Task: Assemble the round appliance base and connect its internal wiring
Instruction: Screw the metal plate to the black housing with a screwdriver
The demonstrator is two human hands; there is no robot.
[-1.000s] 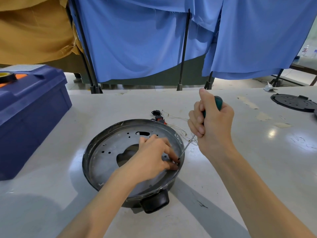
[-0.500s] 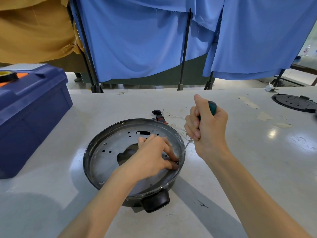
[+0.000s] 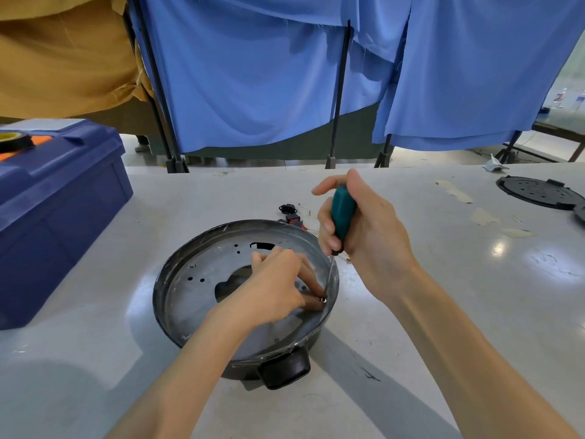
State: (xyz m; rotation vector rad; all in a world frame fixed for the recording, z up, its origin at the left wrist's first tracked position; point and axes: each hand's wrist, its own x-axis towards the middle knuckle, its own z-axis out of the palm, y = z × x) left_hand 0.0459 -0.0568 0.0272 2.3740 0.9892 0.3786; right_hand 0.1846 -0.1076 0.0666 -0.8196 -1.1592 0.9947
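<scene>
The round appliance base (image 3: pixel 196 280) lies upside down on the white table, a grey metal plate with holes inside its dark rim, a black handle at the front. My left hand (image 3: pixel 278 288) reaches into it and pinches a small screw (image 3: pixel 323 300) near the right rim. My right hand (image 3: pixel 364 236) grips a green-handled screwdriver (image 3: pixel 342 213), whose thin shaft runs down to that screw. A black connector with red part and thin wires (image 3: pixel 289 210) lies just behind the base.
A big blue toolbox (image 3: pixel 57 210) with a tape roll (image 3: pixel 14 141) on top stands at the left. A black round cover (image 3: pixel 538 193) lies at the far right. Blue curtains on black stands hang behind the table.
My right hand has loosened and shifted its hold on the screwdriver handle, index finger now lifted, and the shaft stands steeper with its tip on the screw. My left hand stays at the screw.
</scene>
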